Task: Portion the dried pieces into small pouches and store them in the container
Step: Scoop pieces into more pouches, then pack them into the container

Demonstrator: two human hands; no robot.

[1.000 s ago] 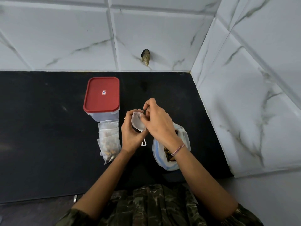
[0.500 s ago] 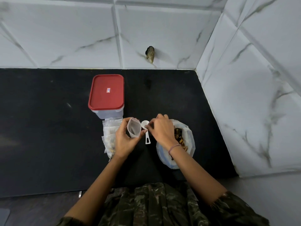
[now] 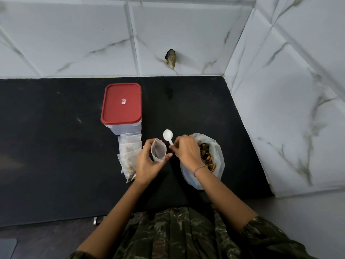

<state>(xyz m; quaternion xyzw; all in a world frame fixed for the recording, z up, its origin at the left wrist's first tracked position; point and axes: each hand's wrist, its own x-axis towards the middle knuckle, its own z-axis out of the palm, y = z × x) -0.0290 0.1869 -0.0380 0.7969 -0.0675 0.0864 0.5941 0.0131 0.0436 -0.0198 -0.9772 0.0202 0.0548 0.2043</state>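
My left hand (image 3: 147, 165) holds a small clear pouch (image 3: 158, 152) upright with its mouth open. Just right of it, my right hand (image 3: 186, 152) pinches the handle of a white plastic spoon (image 3: 168, 136), whose bowl points away from me over the counter. Behind my right hand sits an open clear bag of dried brown and orange pieces (image 3: 207, 157). A clear container with a red lid (image 3: 121, 105) stands shut at the back left. Several filled pouches (image 3: 128, 156) lie stacked in front of it, partly hidden by my left hand.
Everything rests on a black counter (image 3: 56, 146). White marble-look tiled walls close it at the back and right (image 3: 280, 109). A dark lump (image 3: 170, 58) sticks to the back wall. The counter's front edge runs just before my body.
My hands lowered from working the pouch together. The right hand let go of the pouch and took hold of the spoon's handle; the left keeps the pouch open.
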